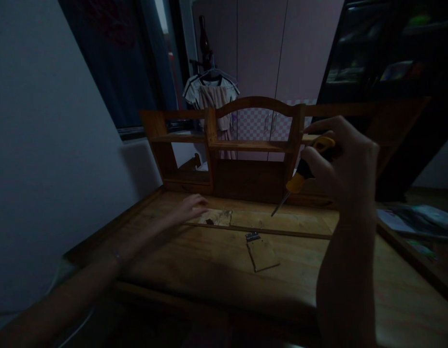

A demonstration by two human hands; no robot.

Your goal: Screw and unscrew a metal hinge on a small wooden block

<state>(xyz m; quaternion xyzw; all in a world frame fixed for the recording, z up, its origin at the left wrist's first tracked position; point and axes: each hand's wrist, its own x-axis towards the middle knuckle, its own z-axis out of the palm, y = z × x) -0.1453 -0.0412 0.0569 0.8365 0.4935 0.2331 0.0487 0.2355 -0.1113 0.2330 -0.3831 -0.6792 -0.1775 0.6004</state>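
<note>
One screwdriver (295,184) slants above the desk (202,253), tip down and leftward.
From my remote station I see the left hand (189,208), fingers loosely open, beside a rough patch (223,218) on the desktop; then a small wooden piece (264,255), hinge (252,236) at its far edge; then the screwdriver's long axis, rising rightward from its tip to the handle, which my right hand (349,162) grips.
</note>
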